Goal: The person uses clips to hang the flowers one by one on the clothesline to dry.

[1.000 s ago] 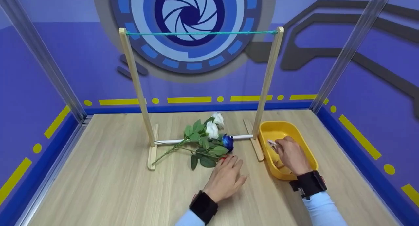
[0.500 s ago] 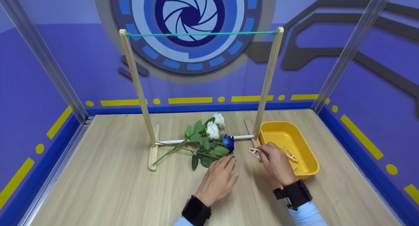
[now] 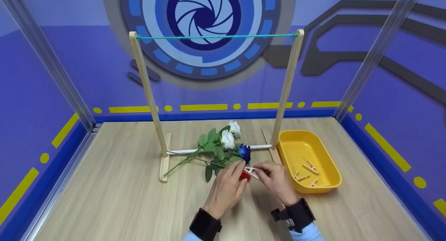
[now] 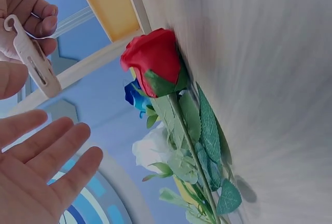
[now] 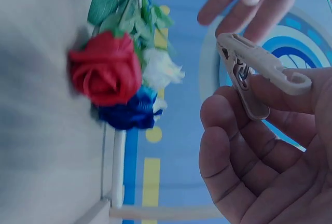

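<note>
My right hand [image 3: 277,181] pinches a pale clothespin [image 5: 262,63] between thumb and fingers, above the table. Right beside its tip is my left hand [image 3: 225,188]; in the left wrist view its fingers [image 4: 70,146] are extended with nothing gripped. Below the hands a red rose [image 4: 153,60] lies on the table, partly covered by the left hand in the head view. Next to it lie a blue rose [image 3: 244,152] and two white roses [image 3: 228,139], their green leaves overlapping and stems pointing left.
A wooden frame [image 3: 287,91] stands behind, a teal string [image 3: 216,36] tied across its top and a white rod [image 3: 261,147] low down, under the flowers. At right sits a yellow tray [image 3: 284,138] with several clothespins [image 3: 310,169].
My right hand has carried the clothespin from the yellow tray leftward to the left hand. The left hand has shifted slightly left, and more of the red rose shows.
</note>
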The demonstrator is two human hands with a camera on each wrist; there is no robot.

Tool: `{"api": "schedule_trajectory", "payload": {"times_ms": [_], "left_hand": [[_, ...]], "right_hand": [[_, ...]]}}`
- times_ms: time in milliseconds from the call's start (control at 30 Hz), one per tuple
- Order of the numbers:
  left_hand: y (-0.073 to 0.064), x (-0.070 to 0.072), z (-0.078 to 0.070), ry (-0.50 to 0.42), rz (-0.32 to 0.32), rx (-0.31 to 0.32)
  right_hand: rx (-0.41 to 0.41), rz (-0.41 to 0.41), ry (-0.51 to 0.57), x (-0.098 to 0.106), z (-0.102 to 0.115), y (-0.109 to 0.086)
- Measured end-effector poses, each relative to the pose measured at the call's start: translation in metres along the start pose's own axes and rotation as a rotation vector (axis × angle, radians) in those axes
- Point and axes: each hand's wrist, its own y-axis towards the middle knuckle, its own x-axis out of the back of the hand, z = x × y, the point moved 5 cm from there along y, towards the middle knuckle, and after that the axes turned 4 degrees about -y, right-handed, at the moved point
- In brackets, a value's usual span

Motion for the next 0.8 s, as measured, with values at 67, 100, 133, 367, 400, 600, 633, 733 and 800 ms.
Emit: {"api": "schedule_trajectory", "payload": {"times_ms": [67,100,133,367,400,600,633,733,800], "left_hand": [[0.001,0.002,-0.001,0.013,-0.029,-0.026],[0.001,0.002,-0.001,0.021,-0.044,-0.038],[0.001,0.003,-0.001,0.029,-0.053,-0.047],[0.001,0.006,-0.001,0.063,-0.124,-0.086],[0.002,0.006,-0.001,0.058,-0.130,-0.090],[0.003,0.008,-0.006,0.042,-0.172,-0.126],[0.003,0.008,-0.006,0.046,-0.186,-0.131],[0.003,0.009,-0.007,0.064,-0.227,-0.141],[0.002,0.009,-0.008,0.069,-0.241,-0.140]], "right_hand": [[0.012,0.006,0.015,-0.001,0.003,0.000],[0.015,0.006,0.019,-0.001,0.004,0.000],[0.014,0.007,0.026,-0.001,0.005,0.000],[0.006,0.022,0.068,0.000,0.008,-0.001],[0.005,0.030,0.082,0.000,0.009,-0.001],[0.046,0.073,0.160,-0.003,0.013,-0.001],[0.054,0.078,0.169,-0.004,0.013,-0.002],[0.066,0.095,0.223,-0.005,0.014,-0.002],[0.068,0.091,0.242,-0.005,0.014,-0.003]]}}
